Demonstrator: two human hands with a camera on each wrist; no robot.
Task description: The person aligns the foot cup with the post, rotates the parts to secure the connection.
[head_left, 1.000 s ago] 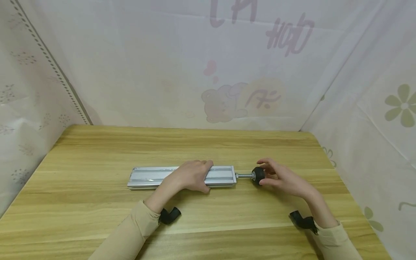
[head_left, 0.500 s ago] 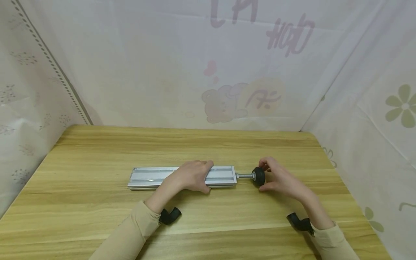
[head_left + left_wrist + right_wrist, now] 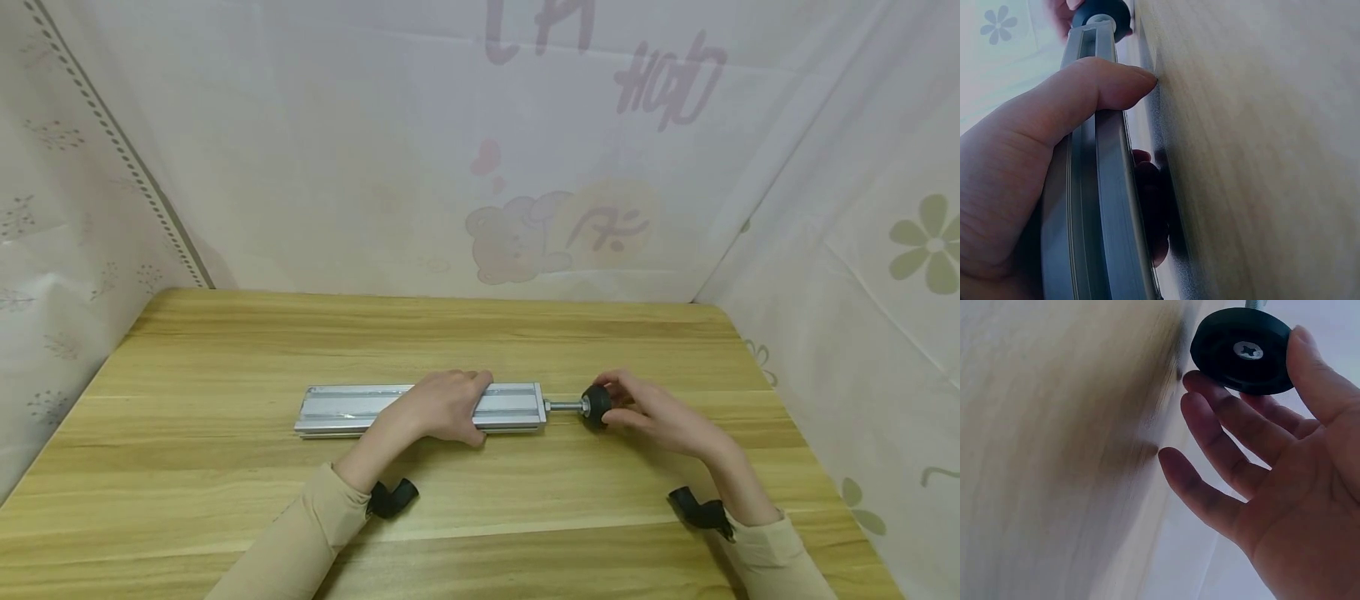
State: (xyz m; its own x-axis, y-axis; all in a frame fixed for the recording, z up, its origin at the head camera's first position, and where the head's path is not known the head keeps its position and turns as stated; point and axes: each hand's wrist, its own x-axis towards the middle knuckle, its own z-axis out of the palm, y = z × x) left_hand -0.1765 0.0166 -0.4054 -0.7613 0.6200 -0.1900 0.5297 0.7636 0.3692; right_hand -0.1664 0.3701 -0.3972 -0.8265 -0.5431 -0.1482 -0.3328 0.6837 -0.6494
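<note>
A silver aluminium profile lies lengthwise across the table in the head view. My left hand grips it from above, thumb on the near side, and the left wrist view shows fingers reaching round its far side. From the profile's right end plate sticks a threaded rod with nuts, ending in a round black levelling foot. My right hand pinches this foot at its rim between thumb and fingers. In the right wrist view a cross-head screw shows in the middle of the foot's underside.
The wood-grain table has rounded back corners. Pale printed cloth hangs behind it and on both sides. A black wrist mount sits at the left cuff, and another black mount at the right cuff.
My right hand turned at the levelling foot, its fingers spreading half a second ago and now closing round the rim again. The left hand and the profile have stayed in place.
</note>
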